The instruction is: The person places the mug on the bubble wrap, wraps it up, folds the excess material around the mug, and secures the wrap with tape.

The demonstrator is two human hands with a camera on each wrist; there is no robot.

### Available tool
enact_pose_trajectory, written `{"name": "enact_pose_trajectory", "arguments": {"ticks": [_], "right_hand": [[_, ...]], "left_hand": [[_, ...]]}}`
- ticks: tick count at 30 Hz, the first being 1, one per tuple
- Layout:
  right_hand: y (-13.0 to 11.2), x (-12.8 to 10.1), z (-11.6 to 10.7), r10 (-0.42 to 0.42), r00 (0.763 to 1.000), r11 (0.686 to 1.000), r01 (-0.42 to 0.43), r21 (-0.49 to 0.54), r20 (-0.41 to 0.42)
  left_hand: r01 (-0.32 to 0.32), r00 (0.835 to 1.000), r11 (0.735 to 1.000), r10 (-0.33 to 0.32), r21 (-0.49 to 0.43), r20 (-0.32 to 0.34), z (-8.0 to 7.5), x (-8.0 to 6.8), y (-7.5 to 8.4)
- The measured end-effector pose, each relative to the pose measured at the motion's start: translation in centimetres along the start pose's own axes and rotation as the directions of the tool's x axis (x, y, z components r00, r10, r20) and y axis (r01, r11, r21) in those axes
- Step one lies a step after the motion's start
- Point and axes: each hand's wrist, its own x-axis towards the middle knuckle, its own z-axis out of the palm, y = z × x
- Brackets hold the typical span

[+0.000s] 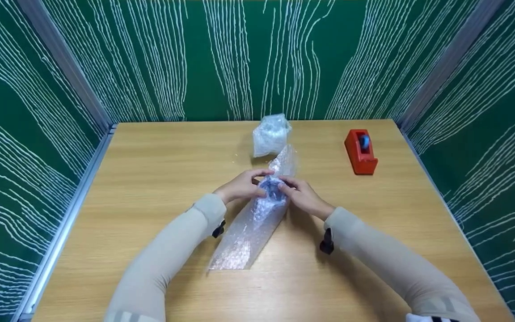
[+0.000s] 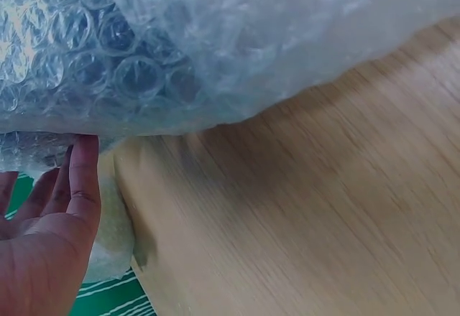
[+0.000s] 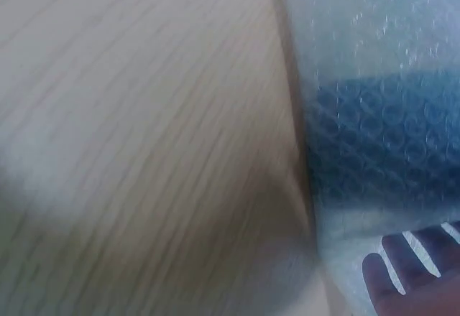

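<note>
A long strip of clear bubble wrap (image 1: 248, 237) lies slantwise on the table, its near end flat. Midway along it sits a bluish thing (image 1: 272, 188) covered by the wrap; its kind cannot be made out. From the left, my left hand (image 1: 245, 184) holds the wrapped bundle, thumb on the near side and fingers on the far side. My right hand (image 1: 304, 196) grips its right side, thumb on top. In the right wrist view, a dark blue band (image 3: 388, 140) shows through the bubbles, with fingertips (image 3: 406, 258) beside it. The left wrist view shows fingers (image 2: 84, 176) touching the wrap's edge.
Behind the strip stands another bundle in bubble wrap (image 1: 272, 134), near the table's back edge. A red tape dispenser (image 1: 361, 152) with a blue roll is at the back right. Green walls with white lines (image 1: 284, 58) enclose the wooden table (image 1: 150, 179).
</note>
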Motion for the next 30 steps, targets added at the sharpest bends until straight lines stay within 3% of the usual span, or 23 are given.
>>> {"name": "enact_pose_trajectory", "arguments": {"ticks": [5, 10, 14, 22, 30], "right_hand": [[0.4, 0.5, -0.8, 0.028, 0.992, 0.996, -0.018, 0.083, -0.119], [1.6, 1.4, -1.5, 0.052, 0.967, 0.994, -0.027, 0.105, -0.25], [2.4, 2.1, -1.9, 0.124, 0.947, 0.987, -0.087, 0.134, -0.296], [3.1, 3.7, -2.3, 0.347, 0.894, 0.916, -0.259, 0.306, -0.282], [2.8, 5.0, -2.5, 0.457, 0.866, 0.829, -0.331, 0.451, -0.205]], "left_hand": [[0.015, 1.0, 1.0, -0.015, 0.005, -0.01, 0.0, -0.2, 0.1], [0.013, 1.0, 1.0, -0.013, 0.016, -0.01, -0.1, -0.2, 0.1], [0.012, 1.0, 1.0, -0.012, 0.017, -0.005, -0.2, -0.2, 0.0], [-0.002, 1.0, 1.0, 0.002, 0.006, -0.002, -0.3, -0.1, -0.5], [0.035, 0.999, 0.999, -0.035, -0.033, -0.004, -0.2, 0.0, -0.5]]}}
